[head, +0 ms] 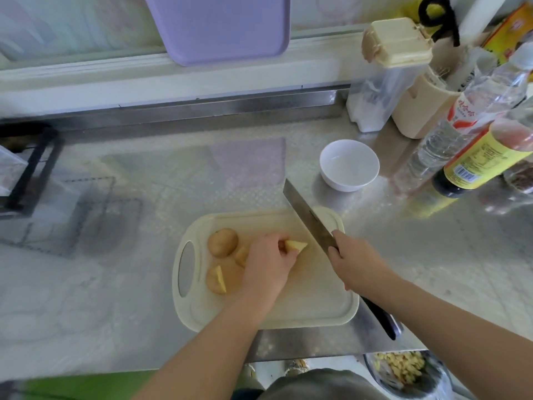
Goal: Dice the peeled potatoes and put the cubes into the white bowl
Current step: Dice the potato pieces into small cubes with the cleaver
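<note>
**A:** What's nearest?

**B:** A steel bowl (403, 373) of yellow bits, at the bottom edge, below the counter's (115, 284) front lip.

**A:** And the hands?

**B:** Both are over the board (302, 307). The left hand (266, 262) curls its fingers round a wedge (296, 245) and pinches it near the board's middle. The right hand (354, 264) is wrapped round the knife (305, 215) near where blade meets handle. The black handle sticks out behind the wrist, past the board's near right corner. The blade slants away, with its tip beyond the board's far edge. I cannot tell whether the edge touches the board.

**A:** The other potatoes?

**B:** All are on the board's left side. A whole potato (223, 242) lies farthest, near the handle slot. A cut piece (217, 280) lies nearer, and a third piece (241, 255) is half hidden by the left hand.

**A:** And the white bowl?

**B:** The white bowl (349, 166) is on the counter, just beyond the knife tip and apart from the board. Its inside shows plain white.

**A:** Farther still?

**B:** Bottles (473, 166) stand to its right, and a purple tray (219, 27) leans at the back wall.
</note>
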The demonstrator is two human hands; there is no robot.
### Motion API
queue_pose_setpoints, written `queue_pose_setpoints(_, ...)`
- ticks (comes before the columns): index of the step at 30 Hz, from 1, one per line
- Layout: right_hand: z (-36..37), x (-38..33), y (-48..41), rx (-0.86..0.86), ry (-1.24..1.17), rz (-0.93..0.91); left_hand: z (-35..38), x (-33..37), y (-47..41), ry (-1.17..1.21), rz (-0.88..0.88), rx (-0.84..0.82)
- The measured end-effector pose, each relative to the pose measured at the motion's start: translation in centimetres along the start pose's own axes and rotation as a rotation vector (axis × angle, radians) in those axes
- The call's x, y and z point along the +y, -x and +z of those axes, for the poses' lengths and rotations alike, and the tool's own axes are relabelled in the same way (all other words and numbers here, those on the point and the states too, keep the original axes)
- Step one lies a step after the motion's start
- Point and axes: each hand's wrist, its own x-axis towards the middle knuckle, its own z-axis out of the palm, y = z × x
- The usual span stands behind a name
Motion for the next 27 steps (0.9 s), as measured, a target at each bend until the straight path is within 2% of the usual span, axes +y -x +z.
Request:
queue_pose_setpoints(4, 0.8, 0.6, -0.3, 0.017, 0.077, -0.015, 0.2, -0.1, 0.2, 0.076, -0.052, 0.033)
queue_pose_setpoints(8, 0.5, 0.4, 0.4, 0.042, 0.033, -0.095, 0.3, -0.4, 0.1, 0.115, -0.056, 0.041)
queue_pose_setpoints(11, 0.6, -0.1, 1.4, 0.008, 0.102, -0.137, 0.3, -0.7, 0.1, 0.136, -0.074, 0.029)
queue_pose_setpoints(27, 1.0, -0.8, 0.8, -0.038, 0.134, -0.137, 0.1, -0.5, 0.4, 0.171, -0.072, 0.032)
